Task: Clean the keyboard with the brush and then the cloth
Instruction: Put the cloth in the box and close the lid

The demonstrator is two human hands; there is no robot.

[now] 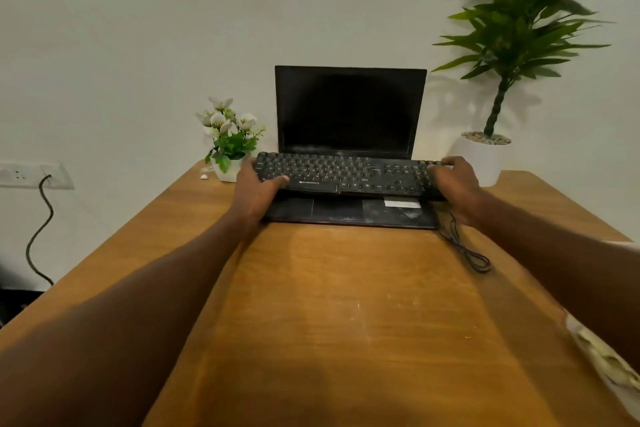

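Both hands grip the keyboard (346, 175) by its ends.
Left hand (258, 189) and right hand (453, 184) clasp opposite ends, likely to keep it level above the laptop (349, 114).

The keyboard (349, 174) is black with pale key legends and a white brand mark on its front edge. The laptop (349, 114) is black, its screen dark, its palm rest smeared grey-white, with a white sticker (401, 203). The table (346, 305) is orange-brown woodgrain. White flowers (227, 121) with green leaves sit in a white pot; the tall plant (519, 21) is green.
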